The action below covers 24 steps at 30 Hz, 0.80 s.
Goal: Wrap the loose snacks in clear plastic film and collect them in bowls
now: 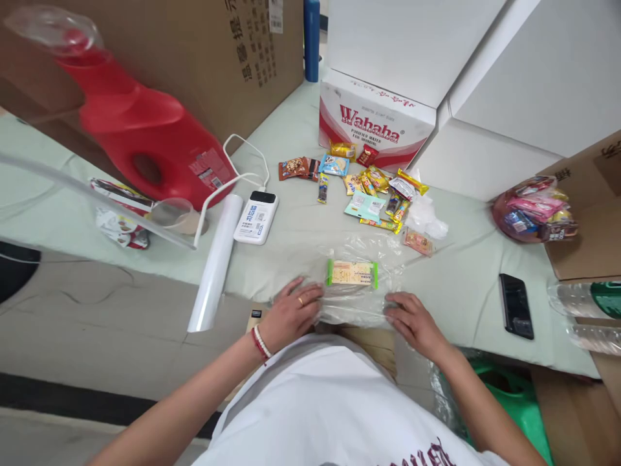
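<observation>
1 snack bar (352, 274) lies on or in clear plastic (352, 312) between left hand (297, 307) and right hand (412, 320), both touching its sides — can't tell if either grips — so best smooth both edges evenly, bar centred.

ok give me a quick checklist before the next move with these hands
1. Left hand at the plastic's left side: ok.
2. Right hand at its right side: ok.
3. Plastic pinched by both hands: cannot tell, the grip is unclear.
4. Bar between the hands: ok, lying flat.
5. Bar inside the plastic or on top: cannot tell.
6. Roll fully on the table: not ok, its near end overhangs the edge.
</observation>
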{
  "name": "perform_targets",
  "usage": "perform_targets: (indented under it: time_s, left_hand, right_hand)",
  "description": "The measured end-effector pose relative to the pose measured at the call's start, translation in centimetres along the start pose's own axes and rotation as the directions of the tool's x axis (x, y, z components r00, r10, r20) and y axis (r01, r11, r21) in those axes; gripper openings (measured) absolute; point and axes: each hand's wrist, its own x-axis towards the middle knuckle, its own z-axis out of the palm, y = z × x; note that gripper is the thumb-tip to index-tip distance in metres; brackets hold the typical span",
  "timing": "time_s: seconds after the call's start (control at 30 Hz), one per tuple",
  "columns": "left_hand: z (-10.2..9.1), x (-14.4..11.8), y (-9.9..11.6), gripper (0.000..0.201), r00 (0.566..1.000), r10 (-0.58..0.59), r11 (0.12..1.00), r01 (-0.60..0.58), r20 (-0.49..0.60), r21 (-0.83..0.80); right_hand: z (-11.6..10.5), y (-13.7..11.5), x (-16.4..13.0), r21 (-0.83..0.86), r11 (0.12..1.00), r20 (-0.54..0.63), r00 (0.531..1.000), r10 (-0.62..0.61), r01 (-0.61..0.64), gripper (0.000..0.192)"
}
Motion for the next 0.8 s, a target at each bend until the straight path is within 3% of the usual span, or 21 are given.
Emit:
perform_targets:
  time_s: [0.13, 0.23, 0.33, 0.47, 0.53, 0.6, 0.67, 0.73, 0.8]
  left_hand:
    - [-0.9, 1.7, -0.9, 0.027, 0.985, -0.173, 0.980, 0.169, -0.025, -0.105]
    - [-1.9, 3.7, -1.4, 0.033, 0.950, -0.312, 0.949, 0.311, -0.023, -0.041]
    - [-2.3, 6.0, -1.8, 0.036, 0.899, -0.439, 0.898, 0.439, -0.016, 0.039]
    - [-1.8, 8.0, -2.4, 0.034, 0.804, -0.594, 0.803, 0.594, -0.018, 0.045]
    - [-1.2, 8.3, -2.6, 0.034, 0.761, -0.647, 0.761, 0.648, -0.053, 0.017]
    - [-0.7, 8.2, -2.6, 0.031, 0.738, -0.668, 0.742, 0.670, -0.093, -0.014]
    - [-0.3, 7.9, -2.7, 0.028, 0.729, -0.671, 0.739, 0.672, -0.133, -0.046]
    - [-0.1, 7.5, -2.8, 0.027, 0.732, -0.653, 0.755, 0.651, -0.195, -0.083]
    - [0.0, 7.1, -3.0, 0.024, 0.746, -0.606, 0.791, 0.600, -0.276, -0.118]
  right_hand:
    - [-2.3, 0.0, 3.2, 0.167, 0.986, 0.019, 1.000, -0.008, 0.005, 0.027]
    - [-4.3, 0.7, 6.1, 0.210, 0.970, 0.055, 0.992, 0.113, -0.122, 0.034]
    - [-4.7, 2.3, 8.4, 0.203, 0.939, 0.116, 0.959, 0.260, -0.279, 0.041]
    - [-4.8, 4.1, 10.9, 0.001, 0.928, 0.220, 0.905, 0.364, -0.373, 0.036]
    - [-5.2, 3.9, 12.2, -0.189, 0.905, 0.148, 0.900, 0.409, -0.380, 0.033]
    - [-5.6, 2.9, 14.1, -0.316, 0.891, 0.016, 0.938, 0.348, -0.325, 0.032]
    - [-5.3, 1.7, 16.5, -0.355, 0.923, -0.011, 0.988, 0.155, -0.149, 0.033]
    - [-4.3, 0.9, 19.2, -0.320, 0.943, 0.090, 0.994, -0.065, 0.091, 0.045]
    - [-2.9, 0.7, 22.0, -0.215, 0.937, 0.209, 0.950, -0.230, 0.274, 0.052]
